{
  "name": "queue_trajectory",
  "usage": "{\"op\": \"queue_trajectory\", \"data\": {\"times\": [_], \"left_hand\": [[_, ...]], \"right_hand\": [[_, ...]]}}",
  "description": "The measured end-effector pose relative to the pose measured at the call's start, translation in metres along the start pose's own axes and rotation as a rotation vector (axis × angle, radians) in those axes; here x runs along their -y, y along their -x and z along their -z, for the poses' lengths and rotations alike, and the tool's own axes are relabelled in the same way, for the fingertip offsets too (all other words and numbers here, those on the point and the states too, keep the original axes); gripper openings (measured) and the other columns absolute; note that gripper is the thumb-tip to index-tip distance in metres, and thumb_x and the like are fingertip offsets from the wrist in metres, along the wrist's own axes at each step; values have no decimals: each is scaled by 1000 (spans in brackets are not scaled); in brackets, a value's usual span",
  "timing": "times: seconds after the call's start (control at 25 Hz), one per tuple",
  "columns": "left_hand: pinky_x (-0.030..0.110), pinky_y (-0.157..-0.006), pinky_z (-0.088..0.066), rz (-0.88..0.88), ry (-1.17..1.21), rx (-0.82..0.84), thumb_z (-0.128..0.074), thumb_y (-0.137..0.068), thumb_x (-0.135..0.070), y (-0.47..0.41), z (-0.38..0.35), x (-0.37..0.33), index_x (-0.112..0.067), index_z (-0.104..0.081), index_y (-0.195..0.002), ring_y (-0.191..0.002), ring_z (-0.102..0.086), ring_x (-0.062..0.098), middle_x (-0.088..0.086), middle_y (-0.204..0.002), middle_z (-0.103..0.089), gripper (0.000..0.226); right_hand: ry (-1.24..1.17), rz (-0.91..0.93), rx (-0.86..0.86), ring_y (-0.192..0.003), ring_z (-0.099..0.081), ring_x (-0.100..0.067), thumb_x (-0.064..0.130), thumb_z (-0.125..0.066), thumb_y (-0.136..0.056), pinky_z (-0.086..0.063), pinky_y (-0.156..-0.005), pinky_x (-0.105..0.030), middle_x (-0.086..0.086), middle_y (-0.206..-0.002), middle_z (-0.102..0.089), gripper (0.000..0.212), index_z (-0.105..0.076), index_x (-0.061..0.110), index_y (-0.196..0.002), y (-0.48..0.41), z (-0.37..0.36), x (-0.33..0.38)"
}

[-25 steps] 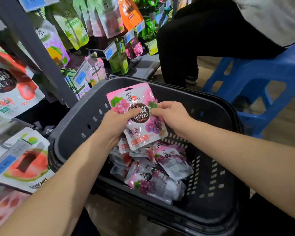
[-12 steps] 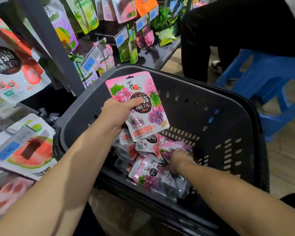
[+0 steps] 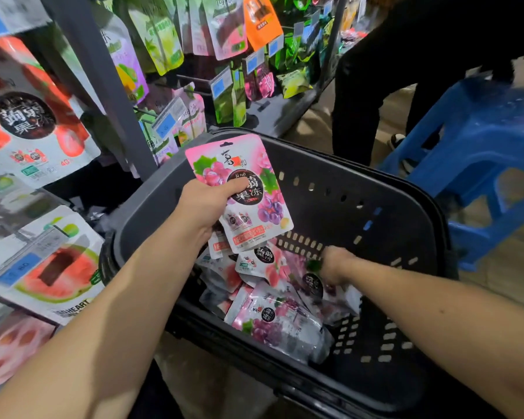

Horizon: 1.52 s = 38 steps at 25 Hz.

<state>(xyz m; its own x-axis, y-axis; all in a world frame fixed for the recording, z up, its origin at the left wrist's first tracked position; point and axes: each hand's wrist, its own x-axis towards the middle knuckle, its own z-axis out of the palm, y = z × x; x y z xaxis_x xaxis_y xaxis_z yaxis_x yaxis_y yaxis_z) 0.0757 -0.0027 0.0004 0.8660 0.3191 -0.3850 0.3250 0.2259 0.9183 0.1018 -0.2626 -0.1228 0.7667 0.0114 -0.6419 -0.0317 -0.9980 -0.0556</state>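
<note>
A black plastic shopping basket [image 3: 375, 189] stands in front of me, holding several pink grape jelly pouches [image 3: 279, 325]. My left hand [image 3: 206, 204] holds a small stack of pouches upright over the basket's left side, thumb across the front pink grape pouch [image 3: 254, 204]. My right hand [image 3: 333, 264] reaches down into the basket and grips the top edge of another grape pouch [image 3: 313, 285] lying on the pile; its fingers are partly hidden and blurred.
A display rack [image 3: 103, 86] with hanging fruit snack pouches and blue price tags fills the left and back. A watermelon pouch [image 3: 55, 267] hangs near my left forearm. A blue plastic stool [image 3: 478, 152] stands at the right, beside a person's dark trouser legs [image 3: 375, 86].
My right hand let go of the pouch held in my left hand, dropped into the basket, then shifted right to grasp a pouch on the pile. My left hand stayed holding its stack.
</note>
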Motion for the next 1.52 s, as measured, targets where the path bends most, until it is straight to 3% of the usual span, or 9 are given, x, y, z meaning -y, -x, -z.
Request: {"op": "queue_trajectory", "data": {"times": [0.2, 0.4, 0.52, 0.68, 0.8, 0.92, 1.04, 1.28, 1.52], "left_hand": [[54, -90, -61, -8, -11, -10, -89, -78, -13, 4, 3, 1, -8, -76, -102, -87, -79, 30, 9, -94, -81, 28], [53, -93, -60, -41, -14, -94, -87, -80, -12, 6, 10, 0, -13, -75, -93, -90, -78, 29, 6, -92, -81, 18], [52, -93, -60, -24, 16, -119, -87, -80, -14, 6, 16, -7, -13, -74, -98, -91, -78, 29, 7, -96, -81, 23], [53, -87, -62, -40, -21, -135, -85, -81, -12, 10, 17, -11, -15, -72, -94, -83, -79, 28, 5, -89, -81, 19], [56, -88, -61, -43, -89, -101, -85, -80, -15, 17, 14, -8, -14, -74, -95, -84, -78, 31, 6, -88, -81, 18], [59, -90, -60, -33, -115, -28, -85, -81, -17, 24, 10, -7, -12, -76, -98, -89, -78, 34, 8, -91, -81, 20], [55, -90, -61, -10, -50, 10, -84, -84, -13, 37, 9, -12, -8, -76, -104, -89, -78, 34, 12, -96, -80, 22], [44, -78, -63, -103, 59, 5, -82, -85, -12, 90, 35, -30, -10, -76, -108, -88, -78, 31, 13, -101, -80, 25], [44, -82, -62, -91, 221, 16, -76, -85, -17, 169, 62, -45, -5, -73, -120, -93, -77, 31, 16, -110, -78, 37]], "right_hand": [[-984, -75, 234, -70, -65, -34, -6, -50, -63, -59, -73, -39, -23, -85, -61, 20, -62, -3, -79, 30, 42, -13], [-1445, 169, 370, -103, -72, -36, -19, -34, -60, -60, -82, -44, -27, -119, -70, 70, -57, -7, -125, 65, 67, -8], [-1482, 195, 195, -106, -67, -40, -22, -26, -58, -60, -78, -43, -30, -123, -65, 73, -57, -7, -123, 69, 78, -1], [-1575, 216, 7, -83, -63, -37, -13, -25, -56, -55, -68, -37, -28, -94, -61, 49, -54, -4, -94, 76, 95, 4], [-1631, 293, 90, -64, -60, -28, 2, -43, -66, -55, -64, -32, -16, -75, -60, 27, -54, -1, -91, 95, 110, 13], [-1558, 410, 179, -75, -73, -31, 22, -60, -96, -62, -68, -37, -19, -94, -75, 27, -69, 0, -108, 107, 111, 28], [-1466, 391, 156, -76, -74, -25, 28, -79, -80, -61, -64, -34, -19, -106, -77, 49, -68, 0, -118, 112, 107, 42], [-1386, 452, 159, -53, -69, -16, 15, -68, -96, -57, -51, -29, -17, -91, -76, 24, -69, -3, -113, 140, 103, 59], [-1428, 552, 217, -95, -66, -39, 22, -74, -92, -55, -92, -63, -29, -113, -71, 30, -71, -1, -110, 184, 100, 96]]}}
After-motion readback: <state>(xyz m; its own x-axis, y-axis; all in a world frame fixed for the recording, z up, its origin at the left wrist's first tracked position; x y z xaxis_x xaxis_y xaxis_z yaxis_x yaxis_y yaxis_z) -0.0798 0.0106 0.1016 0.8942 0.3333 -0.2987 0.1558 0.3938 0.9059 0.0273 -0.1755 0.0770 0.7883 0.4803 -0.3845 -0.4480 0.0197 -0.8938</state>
